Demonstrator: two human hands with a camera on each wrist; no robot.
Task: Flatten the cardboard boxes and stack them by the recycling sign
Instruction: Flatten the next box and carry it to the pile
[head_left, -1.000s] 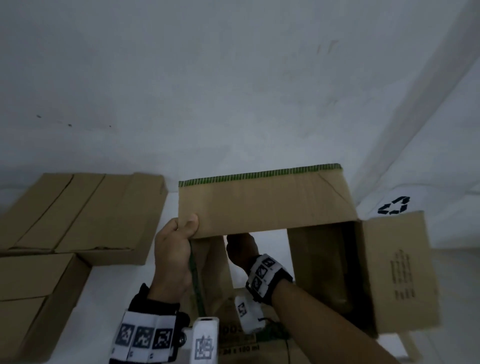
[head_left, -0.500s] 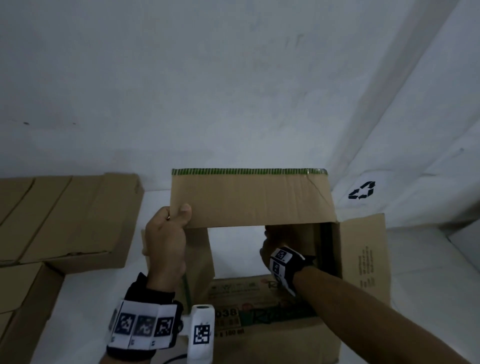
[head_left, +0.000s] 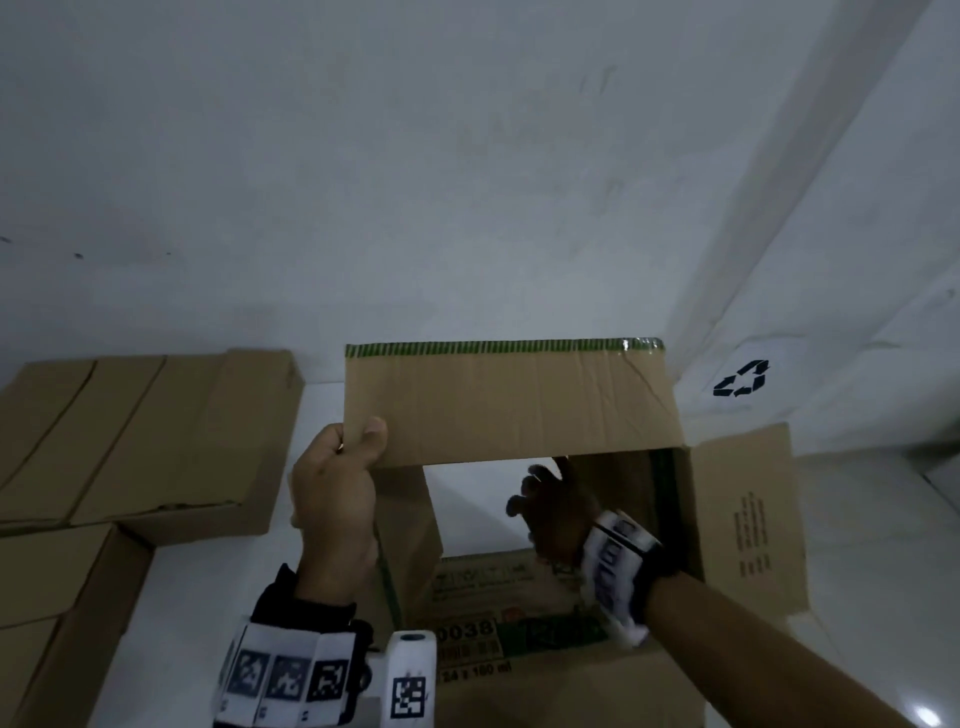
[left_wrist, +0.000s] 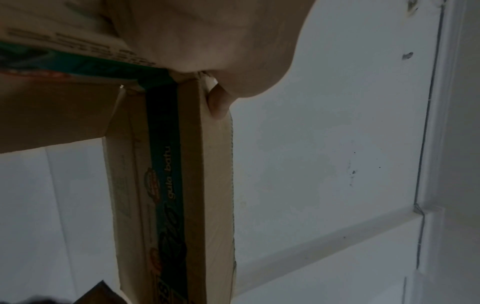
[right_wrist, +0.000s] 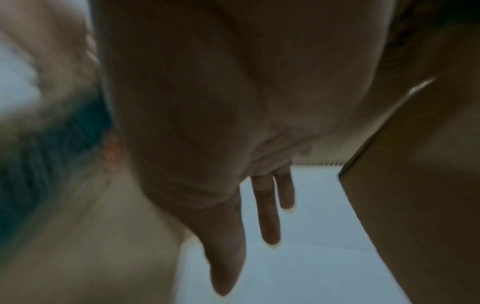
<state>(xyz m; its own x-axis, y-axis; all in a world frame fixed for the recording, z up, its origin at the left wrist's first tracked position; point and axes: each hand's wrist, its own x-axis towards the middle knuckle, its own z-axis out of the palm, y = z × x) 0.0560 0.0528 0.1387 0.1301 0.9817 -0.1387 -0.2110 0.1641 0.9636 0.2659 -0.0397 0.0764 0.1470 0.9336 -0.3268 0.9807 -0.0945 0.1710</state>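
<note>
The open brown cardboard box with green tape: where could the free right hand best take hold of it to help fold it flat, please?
Probably the side flap on the right of the brown cardboard box, approached from the right. It stands open with free edges, opposite the left hand pinching the far flap's corner. The right hand is inside, fingers straight, holding nothing.
</note>
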